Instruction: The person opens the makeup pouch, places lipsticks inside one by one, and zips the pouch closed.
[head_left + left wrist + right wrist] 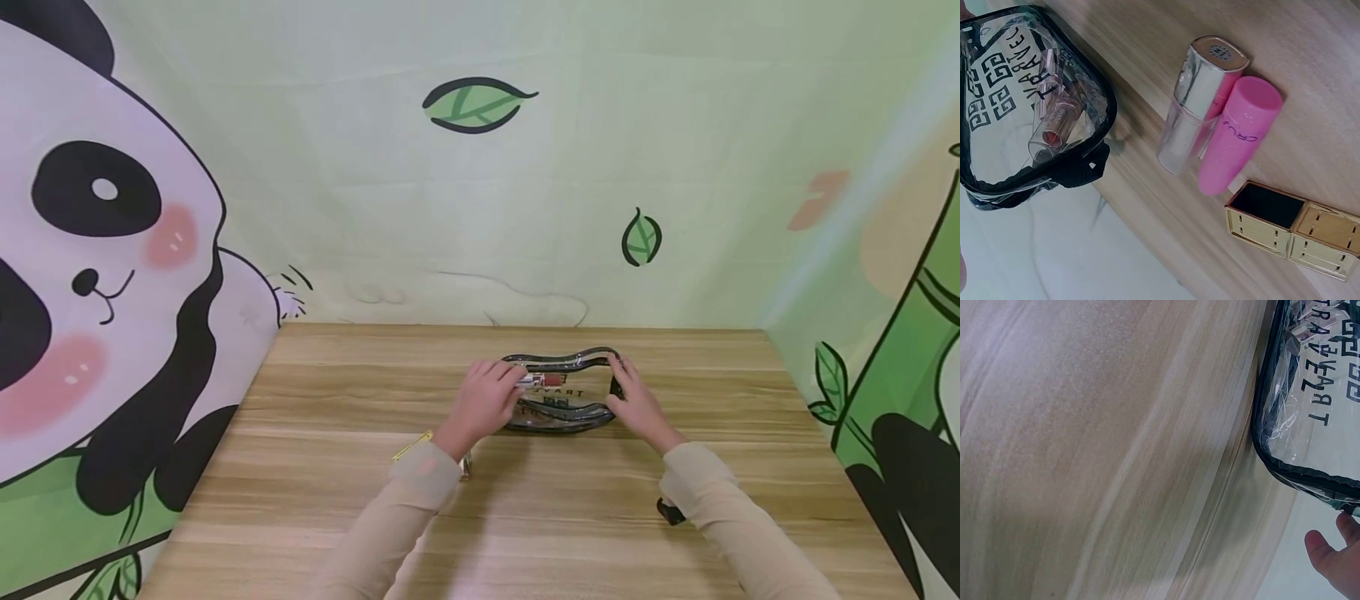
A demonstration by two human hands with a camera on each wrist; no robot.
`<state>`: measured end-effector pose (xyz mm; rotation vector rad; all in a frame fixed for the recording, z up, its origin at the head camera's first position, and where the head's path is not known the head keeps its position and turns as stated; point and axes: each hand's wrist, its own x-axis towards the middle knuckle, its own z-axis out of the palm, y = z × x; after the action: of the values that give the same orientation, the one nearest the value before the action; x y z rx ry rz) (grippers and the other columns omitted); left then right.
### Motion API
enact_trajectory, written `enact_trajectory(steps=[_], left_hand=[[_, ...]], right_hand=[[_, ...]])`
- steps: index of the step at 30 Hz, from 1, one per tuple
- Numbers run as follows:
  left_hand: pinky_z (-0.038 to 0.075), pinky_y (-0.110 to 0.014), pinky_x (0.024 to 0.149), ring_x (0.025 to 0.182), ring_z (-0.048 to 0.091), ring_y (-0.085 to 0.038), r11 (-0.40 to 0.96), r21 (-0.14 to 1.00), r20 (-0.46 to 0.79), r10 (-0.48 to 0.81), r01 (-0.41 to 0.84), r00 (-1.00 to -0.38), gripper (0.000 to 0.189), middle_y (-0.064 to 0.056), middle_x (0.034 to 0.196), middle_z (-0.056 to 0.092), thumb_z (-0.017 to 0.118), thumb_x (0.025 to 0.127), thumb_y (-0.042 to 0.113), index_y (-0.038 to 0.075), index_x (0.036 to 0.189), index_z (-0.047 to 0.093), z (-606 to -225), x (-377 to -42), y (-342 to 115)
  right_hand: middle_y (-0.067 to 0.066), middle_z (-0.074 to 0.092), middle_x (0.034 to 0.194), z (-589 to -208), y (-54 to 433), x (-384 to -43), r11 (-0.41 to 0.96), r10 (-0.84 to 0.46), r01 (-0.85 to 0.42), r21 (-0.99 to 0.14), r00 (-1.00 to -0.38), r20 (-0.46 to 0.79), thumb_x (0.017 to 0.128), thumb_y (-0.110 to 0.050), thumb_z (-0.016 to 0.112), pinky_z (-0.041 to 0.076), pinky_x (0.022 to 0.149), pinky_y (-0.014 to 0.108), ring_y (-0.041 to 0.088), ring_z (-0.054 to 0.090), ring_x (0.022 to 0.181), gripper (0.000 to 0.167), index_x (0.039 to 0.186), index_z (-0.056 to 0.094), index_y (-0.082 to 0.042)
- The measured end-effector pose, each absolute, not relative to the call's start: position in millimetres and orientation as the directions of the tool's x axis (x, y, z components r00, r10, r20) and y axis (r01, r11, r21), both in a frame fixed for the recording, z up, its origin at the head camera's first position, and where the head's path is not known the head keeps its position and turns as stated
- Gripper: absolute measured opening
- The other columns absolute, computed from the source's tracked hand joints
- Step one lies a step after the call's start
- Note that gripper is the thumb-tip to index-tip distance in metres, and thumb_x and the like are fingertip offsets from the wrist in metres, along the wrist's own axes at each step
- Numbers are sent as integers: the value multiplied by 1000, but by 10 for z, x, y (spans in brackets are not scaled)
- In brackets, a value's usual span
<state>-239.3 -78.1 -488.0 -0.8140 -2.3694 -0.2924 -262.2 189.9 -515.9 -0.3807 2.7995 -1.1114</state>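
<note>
A clear cosmetic bag [562,423] with black piping and printed letters stands near the table's far edge, its mouth spread. My left hand [483,398] is at its left end, pinching a silver lipstick tube [542,380] with a reddish end over the mouth. My right hand [633,400] holds the right end, thumb towards the near rim and fingers towards the far one. Lipstick tubes [1054,128] show through the bag's plastic in the left wrist view. Only fingers [1319,547] of the right hand appear in its wrist view, beside the bag's dark corner.
Below my left wrist lie a silver-and-pink tube [1204,90], a bright pink tube [1244,131] and a gold rectangular case [1291,231]. A small black object [671,511] is partly hidden by my right sleeve. A printed cloth [525,208] rises behind the wooden table [585,525].
</note>
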Motion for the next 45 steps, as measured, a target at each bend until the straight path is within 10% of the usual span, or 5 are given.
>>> enact_trajectory(steps=[45], left_hand=[[40,-30,89,99,49,-14,850,-191,189,522,490,-832,25,5,106,59,49,88,31,20,108,58,-4896,-2545,-402]], right_hand=[[22,6,146,-5222,1898,-2639,707,-266,-225,-671,-963,43,77,-14,45,37,84,55,49,26,124,74,143,11,-14]])
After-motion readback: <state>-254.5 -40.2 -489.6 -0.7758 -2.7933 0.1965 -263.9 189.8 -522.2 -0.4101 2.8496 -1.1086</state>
